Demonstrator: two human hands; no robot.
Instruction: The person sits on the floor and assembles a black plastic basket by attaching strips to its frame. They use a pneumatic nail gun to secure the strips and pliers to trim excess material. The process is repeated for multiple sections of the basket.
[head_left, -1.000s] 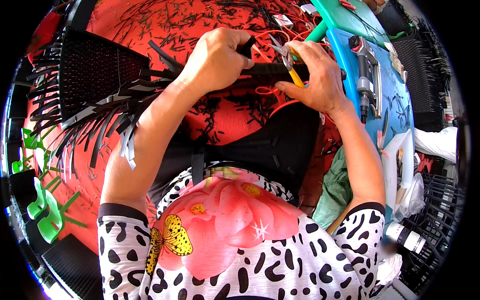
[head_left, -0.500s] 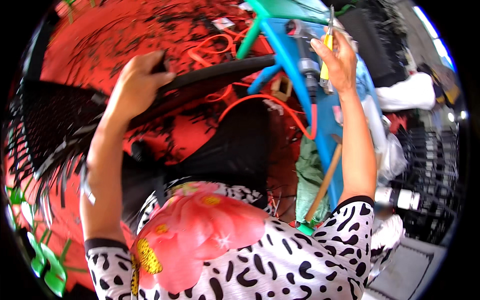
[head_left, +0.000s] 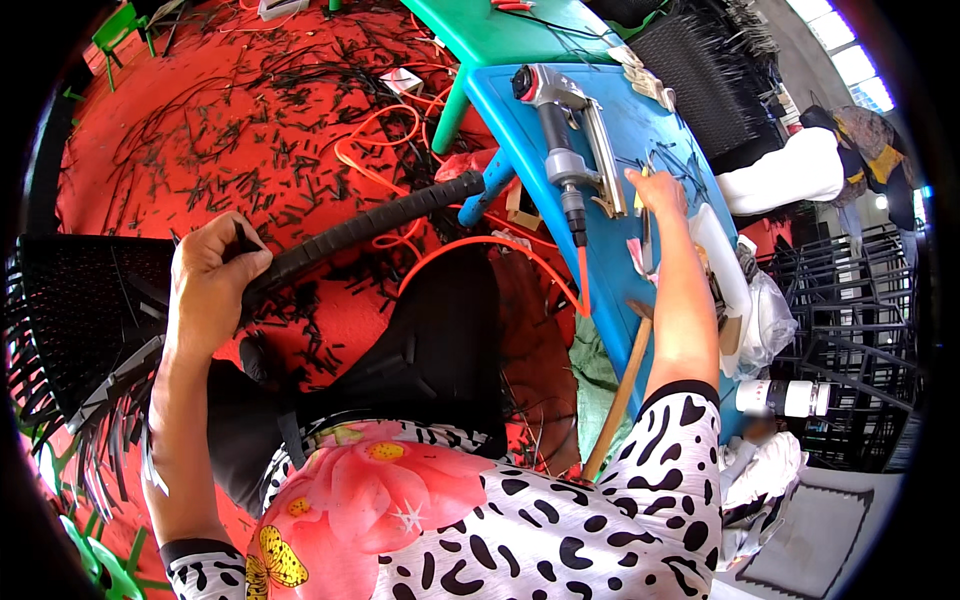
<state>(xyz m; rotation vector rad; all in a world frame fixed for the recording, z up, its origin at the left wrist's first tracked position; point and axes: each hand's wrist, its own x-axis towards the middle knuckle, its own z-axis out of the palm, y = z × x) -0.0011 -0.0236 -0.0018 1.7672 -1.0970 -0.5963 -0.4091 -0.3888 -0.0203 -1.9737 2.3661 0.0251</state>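
My left hand (head_left: 212, 285) is closed at the near end of a long bar wrapped in black flat strip (head_left: 365, 225), a dark strip end showing between thumb and fingers. The bar joins a black woven panel (head_left: 90, 310), whose loose strip ends hang at the left. Low over the blue table (head_left: 610, 290), my right hand (head_left: 660, 192) is closed around a yellow utility knife (head_left: 640, 201), mostly hidden by the fingers. Left of that hand lies a grey and black air stapler (head_left: 570, 150) with a red-orange hose (head_left: 500, 240).
A wooden-handled hammer (head_left: 620, 390) leans at the blue table's near edge. Pale gloves (head_left: 645, 80) lie at its far end, beside a green table (head_left: 520, 35). Black strip scraps litter the red floor (head_left: 190, 120). A white bottle (head_left: 785, 397) and stacked black frames (head_left: 840, 340) are at the right.
My right hand, raised with the knife before, has come down to the blue table. My left hand and the wrapped bar sit lower and further left in view.
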